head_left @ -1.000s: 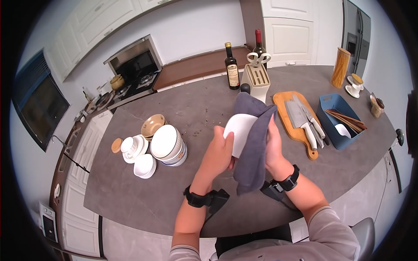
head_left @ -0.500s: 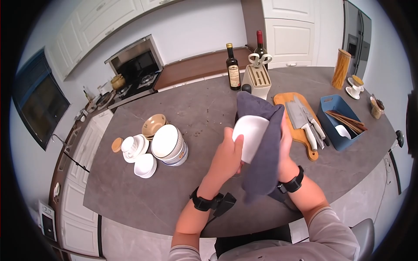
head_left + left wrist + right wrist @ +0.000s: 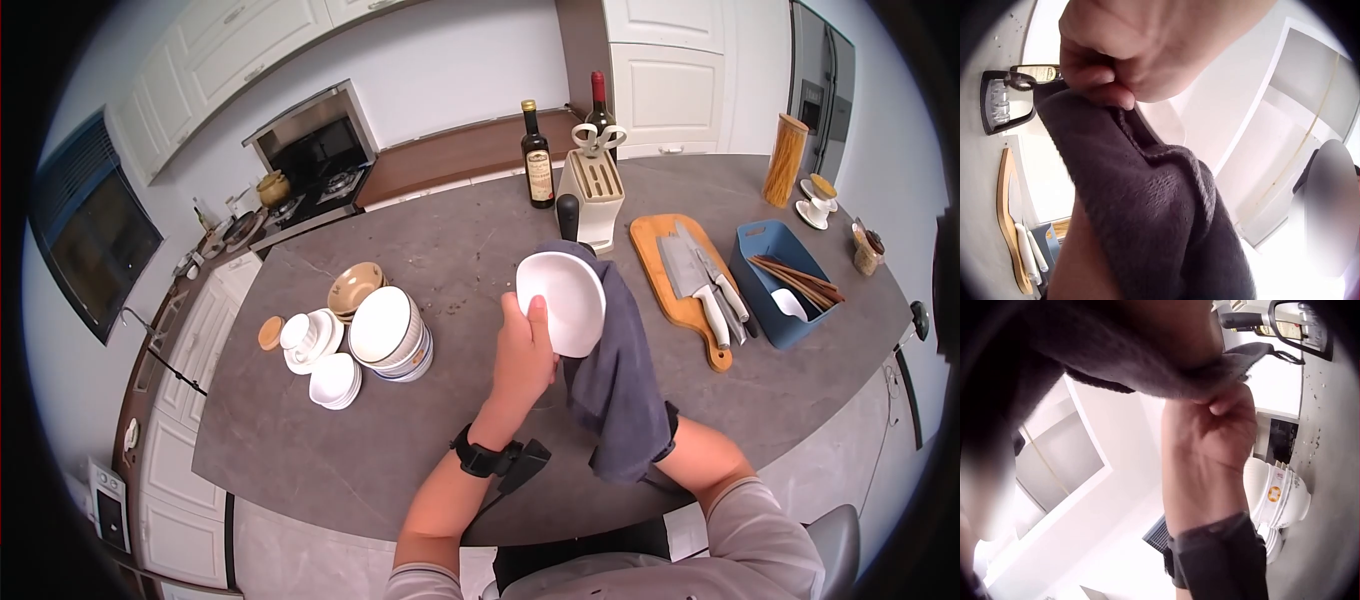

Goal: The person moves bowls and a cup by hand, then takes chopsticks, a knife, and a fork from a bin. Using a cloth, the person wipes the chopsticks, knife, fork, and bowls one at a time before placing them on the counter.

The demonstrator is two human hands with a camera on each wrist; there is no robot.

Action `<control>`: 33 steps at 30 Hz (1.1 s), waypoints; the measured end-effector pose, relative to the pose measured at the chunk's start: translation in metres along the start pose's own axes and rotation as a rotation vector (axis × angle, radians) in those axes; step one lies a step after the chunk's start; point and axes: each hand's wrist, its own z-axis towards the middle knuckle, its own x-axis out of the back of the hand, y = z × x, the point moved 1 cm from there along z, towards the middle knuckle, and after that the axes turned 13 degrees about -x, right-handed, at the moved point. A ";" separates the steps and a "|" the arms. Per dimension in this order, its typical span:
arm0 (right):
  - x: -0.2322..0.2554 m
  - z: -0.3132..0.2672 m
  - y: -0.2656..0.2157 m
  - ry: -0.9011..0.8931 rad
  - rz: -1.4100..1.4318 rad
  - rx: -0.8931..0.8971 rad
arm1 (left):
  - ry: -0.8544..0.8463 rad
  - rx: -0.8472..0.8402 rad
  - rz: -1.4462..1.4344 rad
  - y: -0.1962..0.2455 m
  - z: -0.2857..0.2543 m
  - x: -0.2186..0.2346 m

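My left hand (image 3: pixel 522 365) grips a small white bowl (image 3: pixel 562 305) by its left side, thumb over the rim and fingers behind. The bowl is tilted, its hollow facing the head camera. A dark grey cloth (image 3: pixel 622 410) lies behind and right of the bowl and hangs over my right wrist. My right hand (image 3: pixel 1175 328), mostly hidden by the cloth in the head view, holds it against the bowl's back. In the left wrist view the cloth covers most of the bowl.
Left on the counter stand stacked white bowls (image 3: pixel 385 325), small dishes (image 3: pixel 335 382) and brown bowls (image 3: pixel 355 287). Rightward lie a cutting board (image 3: pixel 650 240) with knives and a blue basket (image 3: pixel 765 290) with chopsticks. A knife block (image 3: pixel 597 195) and a dark bottle (image 3: pixel 537 165) stand beyond the hands.
The bowl first moved right, then came back left and turned its hollow more toward the head camera. My right hand slipped out of sight behind the bowl and cloth.
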 end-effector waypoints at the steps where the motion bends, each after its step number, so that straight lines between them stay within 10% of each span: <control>1: -0.001 -0.004 0.002 0.037 -0.090 0.005 | -0.019 0.000 0.100 0.005 0.000 0.001; 10: 0.013 -0.006 -0.006 0.061 -0.342 0.074 | -0.008 -0.277 0.541 -0.001 0.013 0.029; 33: 0.011 0.011 -0.035 0.116 -0.863 0.248 | -0.038 -0.089 0.240 -0.008 0.024 0.036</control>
